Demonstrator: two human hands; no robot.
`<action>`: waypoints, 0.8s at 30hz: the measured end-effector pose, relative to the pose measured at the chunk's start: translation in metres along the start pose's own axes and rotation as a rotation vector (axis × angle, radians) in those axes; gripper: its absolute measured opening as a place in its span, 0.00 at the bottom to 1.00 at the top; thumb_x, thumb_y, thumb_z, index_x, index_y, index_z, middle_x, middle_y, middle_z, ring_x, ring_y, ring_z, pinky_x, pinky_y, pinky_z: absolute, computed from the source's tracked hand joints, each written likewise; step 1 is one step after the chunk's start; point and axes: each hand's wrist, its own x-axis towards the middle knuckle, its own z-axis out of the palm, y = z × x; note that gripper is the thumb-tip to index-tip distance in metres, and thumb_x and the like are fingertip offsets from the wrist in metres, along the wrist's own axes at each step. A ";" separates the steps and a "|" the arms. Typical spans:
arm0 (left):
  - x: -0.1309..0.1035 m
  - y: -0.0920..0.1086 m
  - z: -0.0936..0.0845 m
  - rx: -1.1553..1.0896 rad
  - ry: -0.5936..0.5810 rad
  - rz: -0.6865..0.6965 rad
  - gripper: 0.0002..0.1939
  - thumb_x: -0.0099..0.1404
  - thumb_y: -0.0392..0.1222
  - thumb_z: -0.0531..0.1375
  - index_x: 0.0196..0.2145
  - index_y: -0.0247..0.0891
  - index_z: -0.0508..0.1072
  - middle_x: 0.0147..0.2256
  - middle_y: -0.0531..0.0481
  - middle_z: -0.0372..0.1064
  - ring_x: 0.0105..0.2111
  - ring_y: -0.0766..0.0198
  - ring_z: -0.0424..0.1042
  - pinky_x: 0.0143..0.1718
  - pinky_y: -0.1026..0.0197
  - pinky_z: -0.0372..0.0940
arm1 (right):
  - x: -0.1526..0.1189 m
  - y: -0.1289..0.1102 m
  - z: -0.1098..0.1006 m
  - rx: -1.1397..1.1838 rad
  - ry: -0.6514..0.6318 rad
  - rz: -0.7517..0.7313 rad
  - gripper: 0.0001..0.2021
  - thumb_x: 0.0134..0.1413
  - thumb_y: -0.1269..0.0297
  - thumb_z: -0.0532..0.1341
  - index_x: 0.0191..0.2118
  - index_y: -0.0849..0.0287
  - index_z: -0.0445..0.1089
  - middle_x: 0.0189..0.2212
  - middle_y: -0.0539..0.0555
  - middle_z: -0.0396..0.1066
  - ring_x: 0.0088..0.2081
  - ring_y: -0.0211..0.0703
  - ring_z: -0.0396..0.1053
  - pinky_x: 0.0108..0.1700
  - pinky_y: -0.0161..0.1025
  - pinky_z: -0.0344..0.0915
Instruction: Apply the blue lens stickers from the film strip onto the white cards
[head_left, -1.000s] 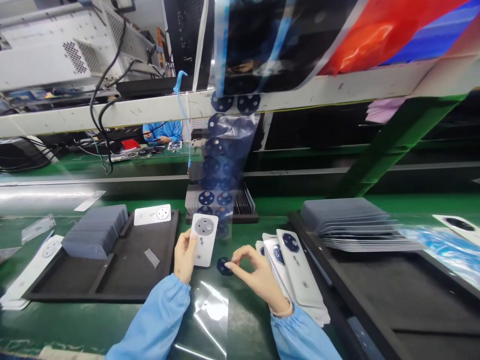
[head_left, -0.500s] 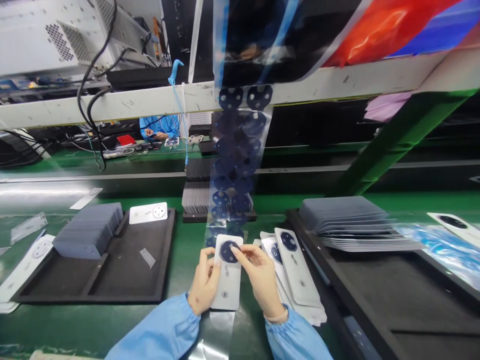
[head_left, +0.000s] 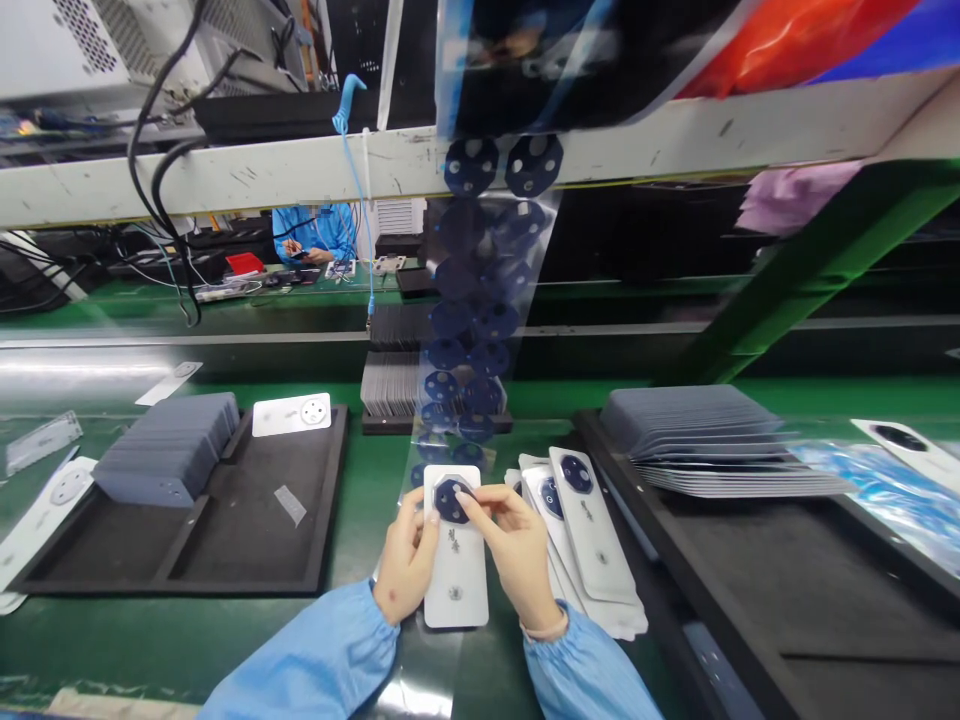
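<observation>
A white phone back cover (head_left: 456, 565) with dark printed characters stands between my hands over the green bench. My left hand (head_left: 407, 555) is closed on its left edge, with the thumb near the round dark blue sticker (head_left: 450, 497) at the cover's upper end. My right hand (head_left: 514, 540) pinches that sticker's right side with thumb and forefinger; whether it lies fully flat on the cover I cannot tell. Behind the cover hangs a clear strip of dark blue round stickers (head_left: 480, 320). Right of my right hand lies a small pile of white covers (head_left: 596, 545) bearing such stickers.
On the left a black tray (head_left: 251, 580) holds a stack of grey panels (head_left: 166, 450). A second black tray (head_left: 795, 600) on the right bears another stack (head_left: 694, 425). A white rail (head_left: 300, 172) crosses above, with hanging cables (head_left: 154, 120). Across the bench sits a person (head_left: 315, 235) in blue.
The cover has turned slightly and its printed characters show more clearly. My fingers stay at the sticker and the cover's edge. The camera view has shifted a little.
</observation>
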 end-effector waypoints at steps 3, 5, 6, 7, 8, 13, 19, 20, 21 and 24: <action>-0.001 0.000 -0.001 0.041 0.003 0.019 0.24 0.67 0.58 0.54 0.53 0.40 0.65 0.26 0.51 0.72 0.22 0.63 0.67 0.24 0.64 0.59 | 0.000 0.001 0.000 0.013 -0.004 0.005 0.13 0.45 0.53 0.71 0.28 0.58 0.73 0.24 0.50 0.69 0.26 0.39 0.63 0.30 0.37 0.64; -0.001 0.001 -0.001 0.063 0.007 0.023 0.25 0.67 0.58 0.53 0.53 0.39 0.66 0.25 0.51 0.71 0.22 0.63 0.66 0.23 0.64 0.58 | 0.000 0.002 0.000 0.015 -0.004 0.004 0.13 0.46 0.54 0.71 0.28 0.58 0.73 0.24 0.50 0.69 0.26 0.39 0.63 0.30 0.37 0.63; -0.001 0.001 -0.001 0.071 0.009 0.022 0.25 0.67 0.58 0.53 0.53 0.39 0.66 0.25 0.51 0.71 0.21 0.64 0.65 0.23 0.64 0.57 | 0.000 0.002 0.000 0.013 -0.003 0.005 0.13 0.46 0.54 0.71 0.28 0.58 0.73 0.24 0.50 0.69 0.26 0.39 0.62 0.30 0.37 0.63; -0.001 0.001 -0.001 0.076 0.012 0.021 0.25 0.67 0.59 0.53 0.53 0.39 0.66 0.25 0.51 0.71 0.21 0.64 0.65 0.22 0.64 0.57 | 0.000 0.002 0.000 0.010 -0.003 0.005 0.13 0.46 0.53 0.70 0.29 0.58 0.73 0.24 0.50 0.69 0.26 0.39 0.62 0.30 0.37 0.63; -0.001 0.002 0.000 0.077 0.017 0.020 0.25 0.66 0.59 0.54 0.53 0.39 0.66 0.25 0.51 0.71 0.21 0.64 0.65 0.22 0.64 0.56 | 0.000 0.002 -0.001 0.007 -0.003 0.006 0.13 0.47 0.53 0.70 0.29 0.58 0.73 0.24 0.50 0.69 0.26 0.39 0.62 0.30 0.37 0.63; -0.001 0.002 0.000 0.057 0.012 0.017 0.25 0.66 0.59 0.54 0.53 0.41 0.67 0.27 0.50 0.73 0.23 0.63 0.66 0.23 0.64 0.58 | 0.000 0.001 0.000 0.003 -0.004 0.000 0.13 0.47 0.54 0.70 0.29 0.58 0.74 0.24 0.50 0.69 0.26 0.39 0.62 0.30 0.37 0.63; -0.002 0.002 -0.001 0.093 0.009 0.036 0.24 0.67 0.58 0.53 0.53 0.40 0.65 0.27 0.50 0.72 0.21 0.65 0.64 0.22 0.65 0.57 | 0.000 0.000 0.000 -0.003 -0.005 0.000 0.12 0.48 0.55 0.69 0.29 0.58 0.73 0.24 0.50 0.68 0.26 0.39 0.62 0.30 0.37 0.63; -0.002 0.002 -0.001 0.091 0.006 0.039 0.24 0.67 0.58 0.53 0.53 0.39 0.65 0.27 0.51 0.72 0.21 0.66 0.64 0.22 0.66 0.56 | 0.000 0.000 0.000 -0.002 -0.007 0.004 0.12 0.48 0.55 0.69 0.29 0.58 0.73 0.24 0.50 0.68 0.26 0.39 0.62 0.30 0.37 0.62; -0.002 0.002 -0.001 0.087 0.003 0.042 0.24 0.68 0.58 0.52 0.53 0.39 0.64 0.27 0.51 0.72 0.21 0.66 0.63 0.22 0.66 0.56 | 0.000 0.000 0.000 0.000 -0.009 0.007 0.12 0.48 0.55 0.69 0.29 0.59 0.73 0.24 0.50 0.68 0.26 0.39 0.62 0.30 0.37 0.62; -0.001 0.001 -0.001 0.072 -0.006 0.047 0.24 0.68 0.57 0.51 0.53 0.37 0.63 0.26 0.51 0.71 0.22 0.67 0.63 0.23 0.67 0.56 | -0.001 0.000 -0.001 0.006 -0.011 0.009 0.11 0.47 0.56 0.70 0.29 0.59 0.73 0.24 0.50 0.68 0.26 0.38 0.61 0.30 0.37 0.62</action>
